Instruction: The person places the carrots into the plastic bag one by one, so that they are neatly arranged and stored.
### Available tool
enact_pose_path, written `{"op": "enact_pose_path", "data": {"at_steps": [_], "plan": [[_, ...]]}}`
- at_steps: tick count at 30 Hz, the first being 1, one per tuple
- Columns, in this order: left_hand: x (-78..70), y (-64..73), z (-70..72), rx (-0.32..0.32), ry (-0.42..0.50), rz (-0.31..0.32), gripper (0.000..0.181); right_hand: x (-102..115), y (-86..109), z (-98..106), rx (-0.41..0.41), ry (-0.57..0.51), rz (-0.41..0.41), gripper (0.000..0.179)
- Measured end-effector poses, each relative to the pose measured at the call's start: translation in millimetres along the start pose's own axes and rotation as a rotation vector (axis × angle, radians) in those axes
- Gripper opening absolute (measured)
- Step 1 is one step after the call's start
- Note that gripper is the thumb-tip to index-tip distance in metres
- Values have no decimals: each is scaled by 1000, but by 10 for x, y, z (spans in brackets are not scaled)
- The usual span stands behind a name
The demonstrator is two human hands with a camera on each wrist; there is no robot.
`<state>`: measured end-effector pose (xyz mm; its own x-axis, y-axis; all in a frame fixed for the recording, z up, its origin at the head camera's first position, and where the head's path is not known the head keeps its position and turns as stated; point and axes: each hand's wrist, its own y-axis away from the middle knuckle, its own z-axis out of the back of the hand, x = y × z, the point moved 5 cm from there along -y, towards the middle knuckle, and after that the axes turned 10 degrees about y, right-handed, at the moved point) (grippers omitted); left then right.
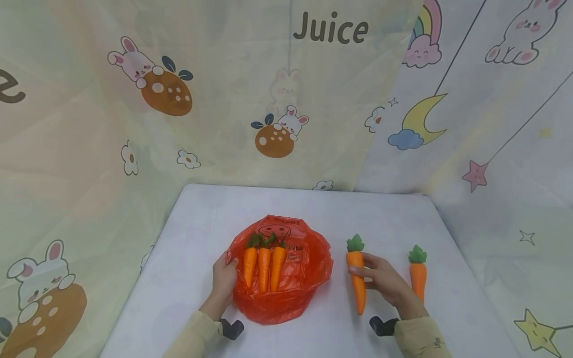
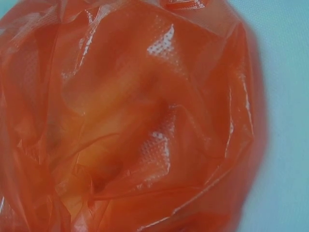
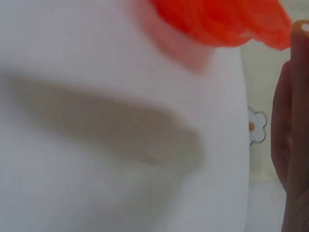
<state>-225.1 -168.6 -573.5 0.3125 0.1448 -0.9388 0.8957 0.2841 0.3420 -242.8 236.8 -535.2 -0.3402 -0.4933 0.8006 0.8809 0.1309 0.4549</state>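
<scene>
An open red plastic bag [image 1: 286, 307] stands on the white table, its rim folded outward. Three toy-like carrots [image 1: 264, 266] with green tops lie side by side in it. At the bag's left edge my left hand [image 1: 224, 279] pinches the rim; the left wrist view is filled by the bag's crumpled side [image 2: 193, 135]. Right of the bag, my right hand [image 1: 384, 278] grips another carrot [image 1: 356, 268], green leaves up and tip down. In the right wrist view only part of this hand [image 3: 294, 130] shows at the right edge.
One more carrot [image 1: 418, 278] lies at the right of the table [image 1: 340, 214], its lower end hidden behind my right forearm. Cloth printed with rabbits and stars surrounds the table. A dark curved piece [image 1: 232, 329] sits at each cuff.
</scene>
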Motion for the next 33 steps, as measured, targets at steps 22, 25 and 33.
{"op": "enact_pose_path", "data": {"at_steps": [22,25,33], "plan": [[4,20,-12,-7,-9,-7,47,879,-251,-750,313,-202,216,79],[18,8,-10,-10,-12,-4,47,912,-308,-821,302,-235,190,78],[14,11,-15,4,-11,-23,46,954,-482,-1015,169,-262,142,72]]}}
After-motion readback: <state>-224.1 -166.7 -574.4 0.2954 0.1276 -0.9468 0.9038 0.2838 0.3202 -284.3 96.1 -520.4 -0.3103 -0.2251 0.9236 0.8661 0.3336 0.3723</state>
